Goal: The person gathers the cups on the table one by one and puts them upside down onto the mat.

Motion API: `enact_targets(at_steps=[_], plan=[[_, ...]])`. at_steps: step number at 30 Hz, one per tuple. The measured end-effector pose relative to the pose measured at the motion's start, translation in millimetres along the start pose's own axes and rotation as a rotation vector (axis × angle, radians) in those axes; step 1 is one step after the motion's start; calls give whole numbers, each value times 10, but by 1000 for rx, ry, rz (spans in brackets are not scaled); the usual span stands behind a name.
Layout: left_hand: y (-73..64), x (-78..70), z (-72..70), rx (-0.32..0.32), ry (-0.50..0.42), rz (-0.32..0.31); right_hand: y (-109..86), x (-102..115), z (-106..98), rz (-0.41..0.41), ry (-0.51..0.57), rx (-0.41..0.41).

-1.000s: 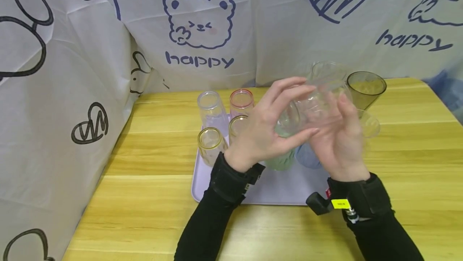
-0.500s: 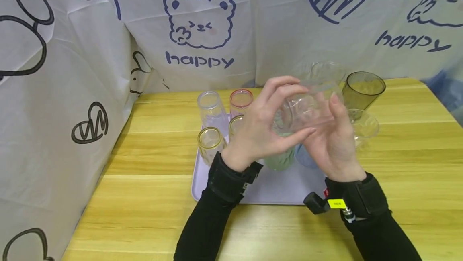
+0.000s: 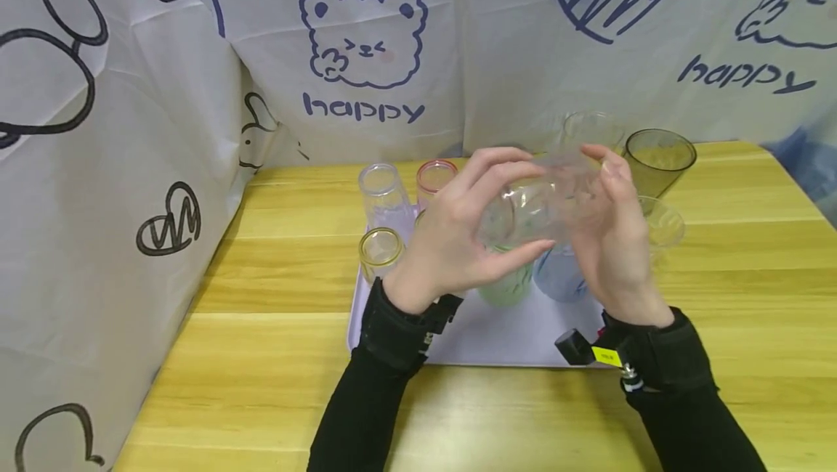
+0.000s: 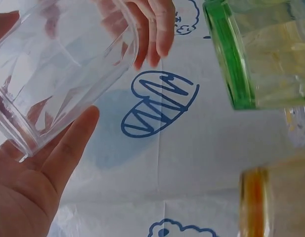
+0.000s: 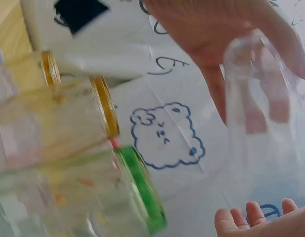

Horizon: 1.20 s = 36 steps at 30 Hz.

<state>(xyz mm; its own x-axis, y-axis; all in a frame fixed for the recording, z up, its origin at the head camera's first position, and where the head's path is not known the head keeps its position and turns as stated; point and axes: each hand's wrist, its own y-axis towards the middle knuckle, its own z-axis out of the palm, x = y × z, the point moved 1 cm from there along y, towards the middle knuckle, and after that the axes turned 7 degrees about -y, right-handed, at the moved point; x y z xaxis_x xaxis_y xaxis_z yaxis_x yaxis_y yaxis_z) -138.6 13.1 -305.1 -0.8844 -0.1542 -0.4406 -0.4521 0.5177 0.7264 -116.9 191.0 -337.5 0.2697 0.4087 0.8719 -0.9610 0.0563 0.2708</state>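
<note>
In the head view my left hand (image 3: 451,232) grips a clear cup (image 3: 523,214) by its base end, thumb below and fingers above. The cup is raised over the tray, lying sideways with its mouth to the right. My right hand (image 3: 617,239) is at the mouth end, its fingers loosely extended. The left wrist view has the faceted cup (image 4: 68,64) large at upper left, with the right hand's fingers (image 4: 162,29) beside its rim. Below the arms, a green glass (image 3: 506,287) and a blue glass (image 3: 561,276) stand on the lavender tray (image 3: 497,345).
Yellow-rimmed (image 3: 381,247), red-rimmed (image 3: 437,176) and pale glasses (image 3: 379,181) stand bottom-up at the tray's left. Right of the hands are a smoky brown cup (image 3: 660,160) and a clear cup (image 3: 663,221). A printed cloth (image 3: 366,131) hangs behind the wooden table (image 3: 275,276).
My left hand has shifted left and slightly down with the clear cup. My right hand went left, then back right, its fingers now showing above the cup's mouth end.
</note>
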Motion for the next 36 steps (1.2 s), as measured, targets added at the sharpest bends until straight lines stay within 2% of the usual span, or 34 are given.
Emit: enact_targets(at_steps=[5, 6, 9, 13, 16, 20, 24, 30, 36], plan=[[-167, -18, -121, 40, 10, -41, 16, -16, -76, -75, -47, 35], [-205, -25, -154, 49, 19, -49, 37, -63, -131, -100, -35, 75], [-325, -52, -266, 82, 29, -78, 46, -82, -121, -117, -78, 115], [-503, -76, -425, 133, 24, -142, -10, -25, 56, -122, -249, 131], [-650, -76, -542, 192, 36, -192, -62, -12, 167, -163, -387, 180], [-843, -81, -697, 283, 76, -243, -115, -41, 258, -206, -518, 273], [-1031, -96, -821, 361, 104, -293, -156, -99, 302, -208, -664, 396], [-1274, -93, -900, 450, 155, -376, -223, -151, 378, -172, -898, 573], [-1419, -37, -871, 504, 242, -438, -289, -223, 461, -140, -974, 704]])
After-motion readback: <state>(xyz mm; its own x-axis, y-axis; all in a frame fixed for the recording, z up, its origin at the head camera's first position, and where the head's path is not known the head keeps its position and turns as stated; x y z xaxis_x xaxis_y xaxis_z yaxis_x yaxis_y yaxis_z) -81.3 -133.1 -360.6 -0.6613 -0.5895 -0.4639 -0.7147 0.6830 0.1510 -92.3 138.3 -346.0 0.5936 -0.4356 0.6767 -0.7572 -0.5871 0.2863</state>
